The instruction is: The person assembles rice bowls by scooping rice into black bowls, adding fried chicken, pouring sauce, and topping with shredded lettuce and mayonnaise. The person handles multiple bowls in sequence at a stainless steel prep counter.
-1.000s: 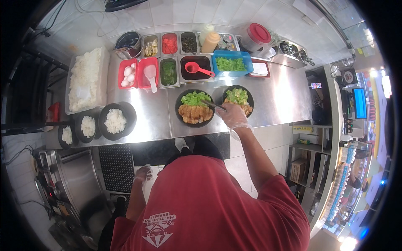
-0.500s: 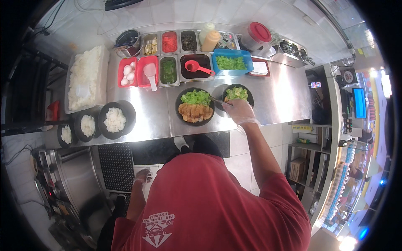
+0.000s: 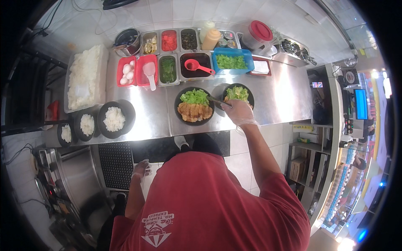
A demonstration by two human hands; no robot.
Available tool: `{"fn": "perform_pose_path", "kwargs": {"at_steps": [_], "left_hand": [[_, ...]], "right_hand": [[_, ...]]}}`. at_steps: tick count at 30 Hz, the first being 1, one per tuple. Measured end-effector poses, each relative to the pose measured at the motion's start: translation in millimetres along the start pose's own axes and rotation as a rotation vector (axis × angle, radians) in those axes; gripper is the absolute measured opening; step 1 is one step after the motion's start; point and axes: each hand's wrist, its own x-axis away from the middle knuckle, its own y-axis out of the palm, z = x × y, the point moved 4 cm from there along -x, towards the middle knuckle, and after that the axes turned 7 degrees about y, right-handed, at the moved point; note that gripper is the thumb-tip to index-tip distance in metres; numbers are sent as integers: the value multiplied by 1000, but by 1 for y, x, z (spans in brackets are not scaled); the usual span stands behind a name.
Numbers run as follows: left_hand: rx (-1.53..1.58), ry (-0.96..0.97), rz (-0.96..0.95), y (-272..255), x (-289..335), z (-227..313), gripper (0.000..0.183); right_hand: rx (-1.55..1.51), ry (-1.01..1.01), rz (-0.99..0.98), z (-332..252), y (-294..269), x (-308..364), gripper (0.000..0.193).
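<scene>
My right hand, in a clear plastic glove, is closed around metal tongs. The tips of the tongs reach left to the edge of a black bowl that contains chopped lettuce and sliced, breaded fried cutlet. Partly under my right hand is a second black bowl, with lettuce visible in it; the rest of its food is hidden. My left hand, also gloved, hangs beside my body below the counter, its fingers apart and nothing in them.
Three black bowls of rice line the counter's left front. Behind them stands a large tub of rice. Along the back are red trays of eggs and a paddle, steel pans, a red ladle, and a blue lettuce tub.
My left hand has risen slightly toward the counter. My right hand and the tongs stay nearly in place at the two lettuce bowls.
</scene>
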Motion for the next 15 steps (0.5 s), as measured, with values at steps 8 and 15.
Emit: {"fn": "perform_pose_path", "kwargs": {"at_steps": [8, 15], "left_hand": [[31, -119, 59, 7, 1, -30, 47], [34, -144, 60, 26, 1, -18, 49]], "right_hand": [[-39, -94, 95, -12, -22, -12, 44], [-7, 19, 268, 39, -73, -123, 52]]}}
